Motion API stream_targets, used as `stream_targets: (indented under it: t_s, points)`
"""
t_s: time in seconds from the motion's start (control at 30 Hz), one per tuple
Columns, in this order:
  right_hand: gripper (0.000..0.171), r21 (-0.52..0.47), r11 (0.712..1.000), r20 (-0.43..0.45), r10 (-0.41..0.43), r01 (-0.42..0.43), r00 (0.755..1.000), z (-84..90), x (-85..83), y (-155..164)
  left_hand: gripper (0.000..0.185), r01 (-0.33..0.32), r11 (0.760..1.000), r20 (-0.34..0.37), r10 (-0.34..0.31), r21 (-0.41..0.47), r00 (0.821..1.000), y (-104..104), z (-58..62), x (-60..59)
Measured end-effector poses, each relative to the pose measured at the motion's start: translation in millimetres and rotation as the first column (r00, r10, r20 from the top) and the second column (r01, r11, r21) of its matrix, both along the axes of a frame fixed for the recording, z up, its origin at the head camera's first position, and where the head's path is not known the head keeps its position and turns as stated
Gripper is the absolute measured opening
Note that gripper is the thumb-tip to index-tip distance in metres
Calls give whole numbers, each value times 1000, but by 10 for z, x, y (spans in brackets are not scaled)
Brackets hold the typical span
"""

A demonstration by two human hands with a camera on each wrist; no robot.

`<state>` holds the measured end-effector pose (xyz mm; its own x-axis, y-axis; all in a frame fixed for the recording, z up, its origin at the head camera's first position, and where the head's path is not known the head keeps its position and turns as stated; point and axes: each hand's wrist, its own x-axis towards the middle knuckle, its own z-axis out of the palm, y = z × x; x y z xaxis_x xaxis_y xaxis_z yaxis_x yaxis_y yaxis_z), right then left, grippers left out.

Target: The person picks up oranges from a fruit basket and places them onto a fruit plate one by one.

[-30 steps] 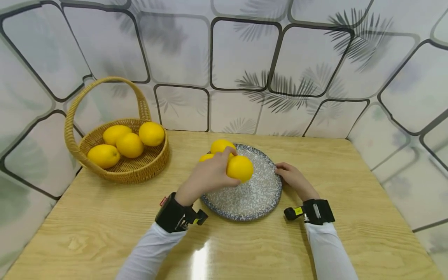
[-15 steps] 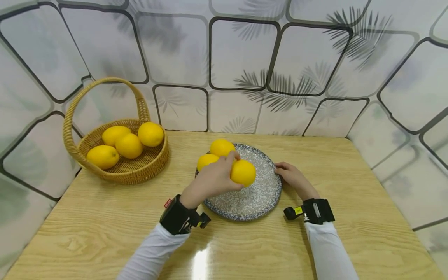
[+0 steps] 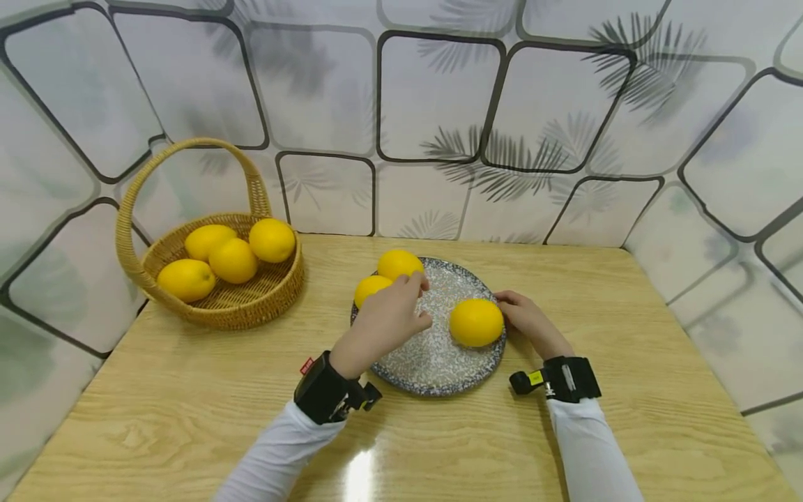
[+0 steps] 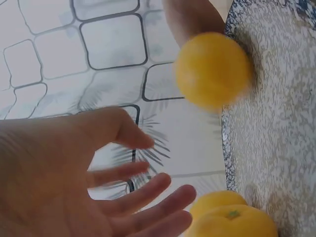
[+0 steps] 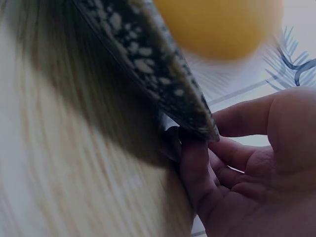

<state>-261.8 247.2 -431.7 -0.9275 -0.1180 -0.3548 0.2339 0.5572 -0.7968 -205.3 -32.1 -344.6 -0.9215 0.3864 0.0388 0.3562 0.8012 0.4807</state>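
Observation:
A speckled blue-grey plate [image 3: 433, 362] lies mid-table. One yellow lemon [image 3: 476, 322] sits near its right rim, blurred in the left wrist view [image 4: 213, 69] and the right wrist view [image 5: 222, 27]. Two more lemons [image 3: 399, 263] [image 3: 371, 287] lie at the plate's back left. My left hand [image 3: 419, 301] hovers over the plate's left half, fingers spread and holding nothing [image 4: 148, 182]. My right hand [image 3: 509, 307] rests on the table by the right rim, loosely curled fingers [image 5: 195, 158] touching the plate's edge [image 5: 148, 64], right beside the lemon.
A wicker basket [image 3: 219, 307] with a tall handle stands at the back left and holds several lemons. The wooden table [image 3: 188, 418] ends at patterned walls behind and on both sides.
My left hand has let go of the lemon it held over the plate. The lemon now lies farther right on the plate, against my right hand's fingers. The right hand has stayed put.

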Motion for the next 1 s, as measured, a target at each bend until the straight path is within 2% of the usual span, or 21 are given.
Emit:
stream_targets:
  t_s: [0.13, 0.3, 1.0]
  points:
    - [52, 4, 1000, -2, 2, -2, 1000, 7, 5, 7, 52, 37, 999, 27, -37, -3, 999, 47, -5, 16]
    - [52, 33, 999, -5, 2, -2, 1000, 7, -10, -9, 58, 58, 998, 54, -58, -3, 997, 90, -24, 40]
    - [54, 33, 999, 6, 8, -8, 1000, 0, -3, -13, 61, 75, 997, 65, -73, -31, 995, 95, -69, 58]
